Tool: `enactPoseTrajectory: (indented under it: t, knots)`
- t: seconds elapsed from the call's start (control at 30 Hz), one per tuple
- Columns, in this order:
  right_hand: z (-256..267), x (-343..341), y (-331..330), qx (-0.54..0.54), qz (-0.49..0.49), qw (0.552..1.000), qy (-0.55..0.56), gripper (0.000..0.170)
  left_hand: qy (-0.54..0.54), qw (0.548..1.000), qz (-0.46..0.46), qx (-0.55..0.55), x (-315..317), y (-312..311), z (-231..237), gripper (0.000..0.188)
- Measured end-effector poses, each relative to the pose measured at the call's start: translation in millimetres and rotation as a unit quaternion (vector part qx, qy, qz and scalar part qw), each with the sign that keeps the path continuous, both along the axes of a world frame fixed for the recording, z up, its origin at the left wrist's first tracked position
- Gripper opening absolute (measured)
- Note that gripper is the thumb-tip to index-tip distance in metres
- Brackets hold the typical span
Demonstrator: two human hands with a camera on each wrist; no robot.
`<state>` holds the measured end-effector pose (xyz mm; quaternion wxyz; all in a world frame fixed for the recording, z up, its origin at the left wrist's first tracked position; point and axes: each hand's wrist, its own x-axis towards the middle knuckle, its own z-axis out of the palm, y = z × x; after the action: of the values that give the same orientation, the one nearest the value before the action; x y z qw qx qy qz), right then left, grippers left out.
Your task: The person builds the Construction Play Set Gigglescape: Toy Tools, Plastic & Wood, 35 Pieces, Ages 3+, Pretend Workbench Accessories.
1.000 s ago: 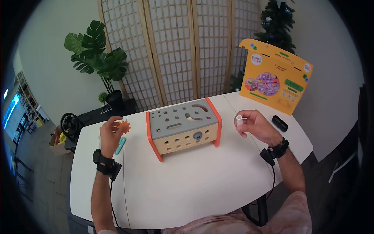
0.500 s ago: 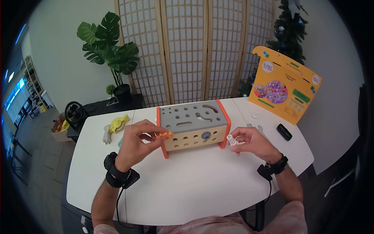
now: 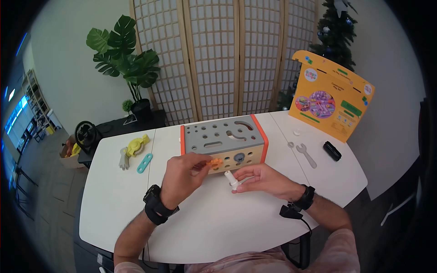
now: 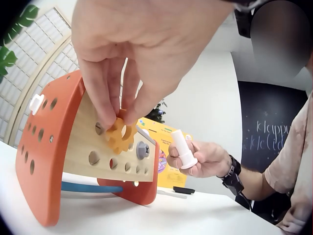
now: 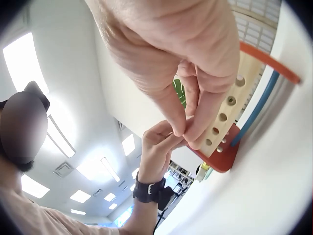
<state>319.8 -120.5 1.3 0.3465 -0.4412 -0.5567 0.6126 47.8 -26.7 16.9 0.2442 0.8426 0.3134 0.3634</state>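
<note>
My left hand [image 3: 184, 178] pinches an orange toy gear [image 4: 114, 140] between thumb and fingertips. The gear is held right at the holed wooden front panel [image 4: 80, 142] of a toy workbench, to the left of a grey bolt head [image 4: 143, 150] set in that panel. The workbench has a grey slotted top [image 3: 236, 145] and orange end boards [image 4: 49, 152]. In front of it, my right hand [image 3: 264, 183] grips a white plastic peg [image 4: 182, 147] by its flanged end. The peg's narrow end points up, below the gear in the head view. In the right wrist view, fingers hide the peg.
On the table's right lie a grey toy wrench [image 3: 307, 157], a small nut [image 3: 291, 144] and a black case [image 3: 332, 151]. A yellow box [image 3: 314, 75] stands behind them. At left are a turquoise strip [image 3: 144, 163] and a yellow toy piece [image 3: 136, 145].
My left hand has carried the gear rightward from beside the workbench to its front panel. My right hand has brought the white peg leftward to the front of the workbench.
</note>
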Motion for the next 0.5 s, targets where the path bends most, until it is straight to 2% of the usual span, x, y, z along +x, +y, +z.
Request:
enactPoseTrajectory:
  t: [0.07, 0.5]
  knots:
    - [-12.5, -5.8, 7.3, -0.037, -0.012, 0.997, 0.070, 0.040, -0.019, 0.999, 0.000, 0.028, 2.8, 1.2, -3.5, 0.020]
    - [-24.5, -39.9, 23.7, -0.098, -0.073, 0.974, 0.192, 0.034, 0.001, 0.999, 0.024, 0.045, 5.2, -1.6, -4.5, 0.022]
